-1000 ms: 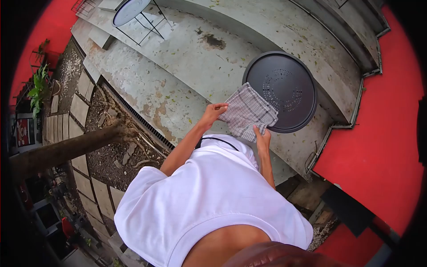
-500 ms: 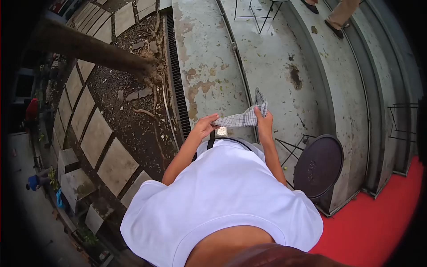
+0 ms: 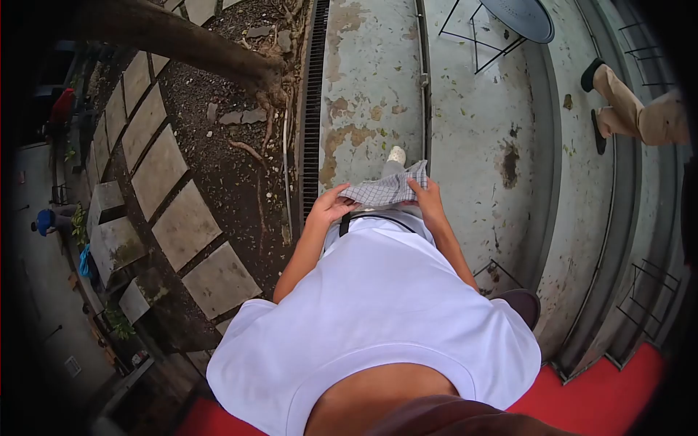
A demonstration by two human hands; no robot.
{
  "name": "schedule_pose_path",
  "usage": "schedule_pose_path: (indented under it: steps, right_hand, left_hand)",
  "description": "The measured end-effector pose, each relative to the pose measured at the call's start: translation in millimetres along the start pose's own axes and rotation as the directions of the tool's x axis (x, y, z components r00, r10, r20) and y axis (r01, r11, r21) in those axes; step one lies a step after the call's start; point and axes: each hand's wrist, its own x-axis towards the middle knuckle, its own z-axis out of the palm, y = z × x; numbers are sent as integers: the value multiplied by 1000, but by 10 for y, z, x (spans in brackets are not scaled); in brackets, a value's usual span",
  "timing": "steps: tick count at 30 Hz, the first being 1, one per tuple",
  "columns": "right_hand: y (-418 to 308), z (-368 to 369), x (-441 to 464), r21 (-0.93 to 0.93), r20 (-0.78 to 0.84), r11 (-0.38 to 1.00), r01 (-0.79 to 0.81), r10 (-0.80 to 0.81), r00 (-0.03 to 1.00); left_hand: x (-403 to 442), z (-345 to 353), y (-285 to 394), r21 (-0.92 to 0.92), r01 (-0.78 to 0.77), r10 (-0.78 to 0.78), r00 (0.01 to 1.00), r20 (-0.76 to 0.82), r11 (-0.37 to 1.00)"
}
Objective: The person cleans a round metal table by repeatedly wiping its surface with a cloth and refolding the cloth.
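Note:
A grey checked cloth (image 3: pixel 383 190) is stretched between my two hands, in front of my waist. My left hand (image 3: pixel 332 206) pinches its left end, the fingers closed on the edge. At the other end, my right hand (image 3: pixel 427 198) grips the cloth with the thumb on top, and a corner sticks up beyond it. Below the cloth, one light shoe (image 3: pixel 396 155) of mine shows on the worn concrete floor (image 3: pixel 363 87).
A round dark table (image 3: pixel 520 18) stands ahead on the right, another table (image 3: pixel 520 307) beside my right elbow. A person's legs (image 3: pixel 632 112) are on the steps at right. A drain grate (image 3: pixel 314 109), tree trunk (image 3: pixel 174 47) and paving slabs (image 3: pixel 185 225) lie left; red carpet (image 3: pixel 603 392) lies behind.
I have moved forward along the floor; the near table slid back past my right side. The cloth hangs flatter and wider between my hands. The person's legs show more fully at right.

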Motion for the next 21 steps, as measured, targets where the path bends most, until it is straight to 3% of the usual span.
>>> schedule_pose_path:
  steps: [2,5,6,8,10,11,13,14,15,16,17,19,20,21]
  right_hand:
    - [-119,-216,523,-5,13,999,-40,40,999]
    - [-881,-384,1252,-11,15,998,-63,63,998]
    - [-1186,-448,1555,-9,34,1000,-30,30,999]
    - [-2319,-391,1771,-84,44,973,216,-213,976]
    - [-3470,-306,1829,-36,19,852,523,-523,852]
    - [-4006,-405,1891,-94,104,764,638,-630,769]
    - [-4896,-334,1645,-78,78,505,860,-856,510]
    - [-5279,-337,1535,-80,75,488,869,-867,494]
    - [-5620,-342,1441,-245,19,478,844,-868,497]
    - [-5844,-365,1447,-400,-43,467,789,-869,492]
    - [-6000,-412,1560,-401,-52,456,795,-877,477]
    - [-6252,-508,1863,-371,-30,448,814,-881,471]
    - [-6212,-347,1967,-238,8,225,945,-972,233]
    - [-6204,-375,2199,-243,2,219,945,-974,226]
  left_hand:
    - [353,334,187,-48,101,-100,995,22,994]
    - [858,1379,656,4,89,-89,994,71,996]
    - [946,1867,870,79,25,-33,994,108,997]
    - [859,3124,1378,216,-185,138,966,219,959]
    - [408,4328,1885,266,-479,332,830,449,837]
    - [85,4849,2096,251,-650,417,689,593,718]
    - [-523,5613,2432,17,-876,458,268,847,481]
    - [-528,5861,2882,-49,-911,424,142,895,410]
    - [-798,6187,2925,-83,-934,454,91,886,348]
    - [-1085,6358,2925,-161,-749,284,37,958,643]
    - [-1247,6520,2888,-111,-971,496,9,868,213]
    - [-983,6735,3279,-47,-998,502,-24,865,32]
    - [-795,6749,3360,-52,-998,496,-28,868,34]
    - [-535,6722,3438,29,-1000,427,29,904,5]
